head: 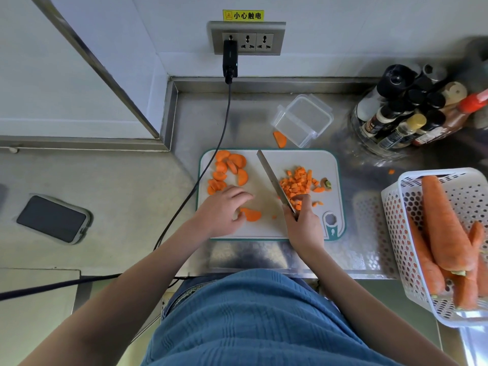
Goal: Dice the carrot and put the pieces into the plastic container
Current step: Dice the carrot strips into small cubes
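Note:
A white cutting board (269, 228) with a teal rim lies on the steel counter. Carrot slices (229, 167) are heaped at its far left, and a pile of diced carrot (297, 182) sits at its right beside the cut-off carrot top (327, 184). My left hand (224, 211) rests on the board, its thumb and fingers on a carrot slice (252, 214). My right hand (303, 223) grips the handle of a knife (272, 178) whose blade points away across the board, next to the dice. The clear plastic container (303, 120) stands behind the board with nothing in it.
One carrot slice (280, 138) lies on the counter by the container. A white perforated basket (396, 233) of whole carrots (446, 223) stands at the right. Sauce bottles (412, 112) crowd the back right. A black cable (211, 159) crosses the board's left corner. A phone (52, 219) lies at left.

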The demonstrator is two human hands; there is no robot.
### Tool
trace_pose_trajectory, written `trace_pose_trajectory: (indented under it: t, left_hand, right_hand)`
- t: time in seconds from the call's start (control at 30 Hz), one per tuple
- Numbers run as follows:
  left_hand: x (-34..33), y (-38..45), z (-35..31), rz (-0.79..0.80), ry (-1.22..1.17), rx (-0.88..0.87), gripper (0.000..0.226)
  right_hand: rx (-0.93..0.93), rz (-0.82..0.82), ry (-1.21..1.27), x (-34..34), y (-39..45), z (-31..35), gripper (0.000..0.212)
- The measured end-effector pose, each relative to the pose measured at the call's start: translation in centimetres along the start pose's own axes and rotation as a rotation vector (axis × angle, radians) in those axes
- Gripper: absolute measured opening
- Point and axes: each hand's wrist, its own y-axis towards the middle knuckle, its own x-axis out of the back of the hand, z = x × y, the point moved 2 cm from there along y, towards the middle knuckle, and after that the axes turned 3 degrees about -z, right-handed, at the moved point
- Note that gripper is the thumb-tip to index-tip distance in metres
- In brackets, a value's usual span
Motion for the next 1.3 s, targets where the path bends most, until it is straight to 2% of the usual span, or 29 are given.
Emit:
trace_pose_trajectory:
  t: [0.1, 0.2, 0.33, 0.43, 0.57, 0.67, 0.73, 0.8, 0.83, 0.9, 0.97, 1.0, 1.13, 1.3]
  left_hand:
    - [-0.4, 1.5, 1.1, -0.083, 0.133, -0.029, 0.040]
    - [-0.9, 3.4, 2.1, 0.002, 0.252, -0.030, 0.052]
    - [-1.2, 4.4, 2.7, 0.064, 0.268, 0.025, 0.036]
    - [-1.3, 4.6, 3.5, 0.057, 0.235, 0.060, 0.028]
    - [-0.5, 4.7, 3.0, 0.084, 0.369, 0.018, 0.031]
    - [-0.2, 4.7, 2.3, 0.046, 0.457, -0.042, 0.038]
    - [-0.4, 4.4, 2.4, -0.025, 0.413, -0.031, 0.039]
    - [-0.5, 3.9, 2.4, -0.156, 0.262, 0.033, 0.031]
    - [-0.3, 3.7, 2.1, -0.232, 0.126, 0.113, 0.025]
    - [0.2, 3.0, 1.4, -0.322, -0.178, 0.379, 0.017]
    - [0.1, 2.0, 0.9, -0.326, -0.412, 0.619, 0.010]
    - [-0.1, 1.4, 0.6, -0.314, -0.474, 0.680, 0.009]
    - [-1.8, -0.8, 0.1, -0.261, -0.539, 0.758, 0.014]
    - [-3.0, -1.7, -0.5, -0.335, -0.537, 0.808, 0.014]
  right_hand:
    - [-0.008, 0.003, -0.007, -0.2, 0.0, 0.1, 0.032]
    - [-0.007, 0.007, -0.018, -0.1, -0.1, 0.1, 0.032]
    - [-0.012, 0.001, -0.006, 0.2, -0.1, 0.2, 0.030]
    - [-0.022, 0.000, 0.005, 0.3, -0.1, 0.2, 0.031]
    - [-0.017, -0.013, 0.000, 0.3, 0.0, 0.4, 0.032]
    - [-0.016, -0.015, -0.015, 0.2, 0.0, 0.4, 0.034]
    - [-0.014, -0.013, -0.016, 0.1, -0.1, 0.4, 0.035]
    - [-0.010, -0.017, -0.010, 0.1, -0.2, 0.3, 0.033]
    - [-0.009, -0.019, -0.003, 0.2, -0.2, 0.2, 0.032]
    - [-0.010, -0.029, 0.015, 0.2, -0.2, 0.1, 0.031]
    - [-0.011, -0.035, 0.023, 0.2, -0.2, 0.0, 0.031]
    - [-0.013, -0.034, 0.024, 0.1, -0.3, 0.0, 0.032]
    - [-0.016, -0.017, 0.034, -0.2, -0.5, -0.1, 0.035]
    - [0.017, -0.008, 0.053, -0.2, -1.1, -0.1, 0.030]
